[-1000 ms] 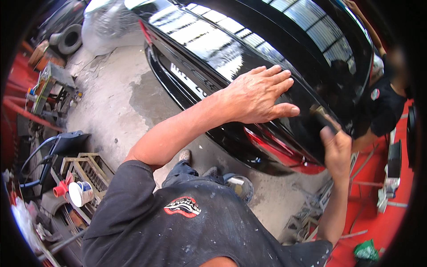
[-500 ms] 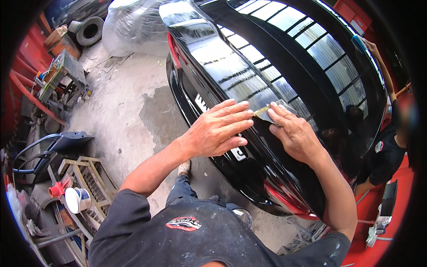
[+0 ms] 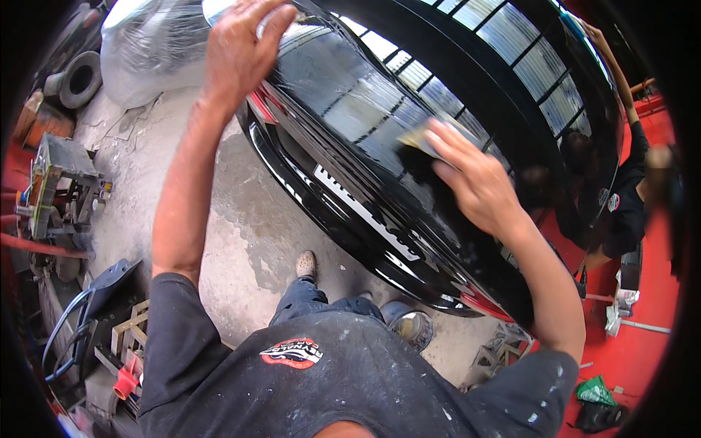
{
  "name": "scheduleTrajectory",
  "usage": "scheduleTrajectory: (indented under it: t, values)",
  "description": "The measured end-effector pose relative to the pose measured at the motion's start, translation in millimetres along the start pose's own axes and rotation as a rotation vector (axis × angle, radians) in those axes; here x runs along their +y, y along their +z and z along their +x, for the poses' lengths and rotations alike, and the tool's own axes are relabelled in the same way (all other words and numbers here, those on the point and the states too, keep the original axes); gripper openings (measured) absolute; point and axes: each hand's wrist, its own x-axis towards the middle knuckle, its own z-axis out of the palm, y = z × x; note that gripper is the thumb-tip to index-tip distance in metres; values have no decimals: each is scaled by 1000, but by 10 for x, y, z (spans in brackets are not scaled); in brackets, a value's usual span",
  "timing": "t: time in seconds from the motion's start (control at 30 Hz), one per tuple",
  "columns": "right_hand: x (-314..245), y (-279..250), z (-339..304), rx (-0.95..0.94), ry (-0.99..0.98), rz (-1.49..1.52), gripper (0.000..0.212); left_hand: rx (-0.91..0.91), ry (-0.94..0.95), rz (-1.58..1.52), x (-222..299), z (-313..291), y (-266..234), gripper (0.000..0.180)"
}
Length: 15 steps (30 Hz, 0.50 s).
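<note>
A glossy black car's rear end fills the middle and upper right, its trunk lid streaked with what looks like moisture. My left hand is stretched to the far end of the lid's edge, thumb apart from the fingers; it is slightly blurred, and the frame cuts off its upper part. On the lid's nearer part, the fingers of my right hand press a thin yellowish sheet, perhaps sandpaper, flat against the paint. Below the lid is a white licence plate.
A co-worker reaches over the car's far side at right. Under the car's edge stands a metal tin or bucket. Left are a plastic-wrapped object, a tyre, a small work stand and a dark panel with a blue tube.
My left hand has moved away from beside my right, up and left along the lid's edge. My right hand stays on the sheet, slightly shifted. The whole view has turned somewhat.
</note>
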Motion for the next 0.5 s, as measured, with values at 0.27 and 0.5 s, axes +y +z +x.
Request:
scheduleTrajectory:
  t: [0.27, 0.5]
  values:
    - [76, 25, 182, 9, 126, 107, 38, -235, -496, -183, -40, 95, 6, 42]
    - [83, 382, 1015, 99, -147, 22, 40, -188, -333, -185, -286, -6, 163, 43]
